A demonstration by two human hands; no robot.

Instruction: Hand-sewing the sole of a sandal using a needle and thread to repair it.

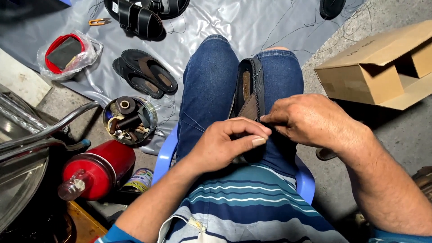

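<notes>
Seated on a blue plastic chair [164, 155], you hold a dark sandal [249, 92] upright between your denim-clad knees — its heel end sits down in your lap, its toe points away. Your left hand [225, 144] is curled shut over the sandal's near end, thumb laid flat across it; your right hand [310, 119] pinches its fingers [270, 118] closed at the brown strap's edge, and whether they hold a needle or thread cannot be told. The sandal looks light, the sole flexible but firm, the strap soft — best gripped by the sole's rim. To your left stand a red cylinder [99, 168] and a tin of spools [129, 120]. Farther off, a sandal pair [145, 74] lies on grey sheeting [234, 20]; a cardboard box [382, 65] sits right.
</notes>
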